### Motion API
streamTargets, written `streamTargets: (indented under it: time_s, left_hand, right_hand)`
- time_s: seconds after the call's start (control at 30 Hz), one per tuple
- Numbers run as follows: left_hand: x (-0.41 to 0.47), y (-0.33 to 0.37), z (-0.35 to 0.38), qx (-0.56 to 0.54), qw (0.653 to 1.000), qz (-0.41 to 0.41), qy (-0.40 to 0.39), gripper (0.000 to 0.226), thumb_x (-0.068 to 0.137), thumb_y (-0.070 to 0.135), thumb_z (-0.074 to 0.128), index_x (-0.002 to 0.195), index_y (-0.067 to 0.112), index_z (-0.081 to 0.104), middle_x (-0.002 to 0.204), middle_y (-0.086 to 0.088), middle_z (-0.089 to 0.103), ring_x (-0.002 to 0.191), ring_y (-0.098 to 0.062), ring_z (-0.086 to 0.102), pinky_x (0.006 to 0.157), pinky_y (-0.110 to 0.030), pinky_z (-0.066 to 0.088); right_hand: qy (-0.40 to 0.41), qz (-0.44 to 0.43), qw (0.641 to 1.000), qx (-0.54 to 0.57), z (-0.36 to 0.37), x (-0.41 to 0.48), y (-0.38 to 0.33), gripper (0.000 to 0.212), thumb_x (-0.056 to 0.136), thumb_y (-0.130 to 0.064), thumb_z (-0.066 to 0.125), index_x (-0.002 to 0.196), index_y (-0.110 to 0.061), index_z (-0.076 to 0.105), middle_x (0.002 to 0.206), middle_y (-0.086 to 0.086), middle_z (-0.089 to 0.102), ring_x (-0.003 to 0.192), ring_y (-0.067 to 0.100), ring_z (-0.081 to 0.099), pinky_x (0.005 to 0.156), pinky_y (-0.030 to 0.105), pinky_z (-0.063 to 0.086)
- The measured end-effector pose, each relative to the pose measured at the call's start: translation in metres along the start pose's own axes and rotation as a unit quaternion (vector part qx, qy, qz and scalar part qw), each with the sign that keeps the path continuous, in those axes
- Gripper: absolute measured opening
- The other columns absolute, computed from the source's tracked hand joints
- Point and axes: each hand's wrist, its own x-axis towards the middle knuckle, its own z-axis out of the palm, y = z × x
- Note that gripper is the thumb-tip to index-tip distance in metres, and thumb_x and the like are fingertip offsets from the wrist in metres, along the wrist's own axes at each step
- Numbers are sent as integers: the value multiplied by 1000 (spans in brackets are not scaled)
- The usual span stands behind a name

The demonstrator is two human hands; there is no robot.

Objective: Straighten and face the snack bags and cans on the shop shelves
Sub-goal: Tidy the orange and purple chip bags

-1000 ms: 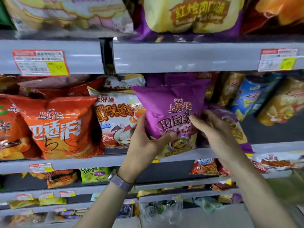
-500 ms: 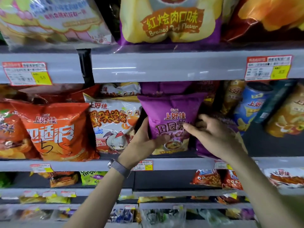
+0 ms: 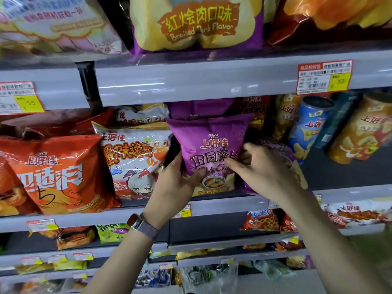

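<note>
Head view: a purple bag (image 3: 212, 145) of potato chips stands upright on the middle shelf (image 3: 222, 205), front facing out, between a white bag (image 3: 131, 158) on its left and another purple pack (image 3: 298, 172) lying tilted on its right. The left hand (image 3: 178, 181) grips the bag's lower left edge, thumb pressed on the front near the bottom corner and fingers wrapped round behind. The right hand (image 3: 261, 168) holds the bag's right edge: its thumb lies across the printed front and the other fingers curl at the edge, though their tips are hidden behind the bag. A watch (image 3: 140, 224) sits on the left wrist. More purple bags stand in a row behind the held one. Left of the white bag, an orange bag (image 3: 57, 172) leans slightly, with handwriting on its front. To the right, well apart from the hands, a blue can (image 3: 307, 128) and an orange can (image 3: 364, 132) lean to the right against each other, with a dark box between them. Above, a yellow and purple bag (image 3: 197, 24) sits on the upper shelf, whose rail carries a price tag (image 3: 324, 76). Lower shelves hold smaller packs, blurred.
</note>
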Motion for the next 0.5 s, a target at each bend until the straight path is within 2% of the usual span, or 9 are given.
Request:
streamTargets:
  time_s: [0.07,0.13,0.2,0.27,0.33,0.43,0.5]
  left_hand:
    - [-2,-1,-4,29,999,17,16,29,99,27,71,127,25,64,108,23,74,96,6,69,77,-9,49]
    - [-4,-1,-9,54,998,32,26,25,99,26,70,124,26,66,104,22,74,94,6,67,71,-5,44]
    - [-6,-3,-13,58,997,31,33,25,100,28,68,125,27,67,100,18,76,88,1,70,71,-14,48]
    - [-9,-4,-18,56,997,29,43,33,100,30,68,132,27,66,103,16,78,93,1,72,78,-21,55]
    - [-12,-4,-22,57,997,35,50,38,100,28,68,137,25,66,106,15,79,94,3,73,83,-21,58]
    - [-19,-3,-27,46,997,36,43,36,101,23,68,137,23,67,101,15,78,77,1,75,75,-18,58]
    - [-23,-2,-30,55,997,37,32,34,100,23,68,134,23,68,96,23,75,80,2,75,80,-21,60]
  right_hand:
    - [13,1,1000,-20,0,-3,-1,38,92,-61,65,101,-24,64,86,-11,73,82,13,68,76,37,57]
    - [18,4,999,-33,-1,-7,-5,40,93,-63,63,102,-25,62,84,-9,71,83,16,66,73,36,55]
    - [16,3,999,-43,-2,-12,-9,36,96,-60,62,101,-24,60,72,-9,62,71,11,61,58,28,43]
    - [18,1,998,-59,-3,-17,-12,35,97,-57,61,99,-23,58,67,-10,55,63,7,55,53,23,32]
    - [36,-9,996,-83,-3,-20,-14,38,97,-59,60,105,-22,60,75,-12,57,65,7,52,56,27,34]
    - [68,-12,990,-125,0,-23,-16,48,98,-61,56,119,-19,63,93,-5,65,81,20,59,69,32,38]
    - [70,-9,990,-119,3,-25,-18,48,99,-62,55,117,-18,62,85,-6,63,79,20,61,66,32,38]
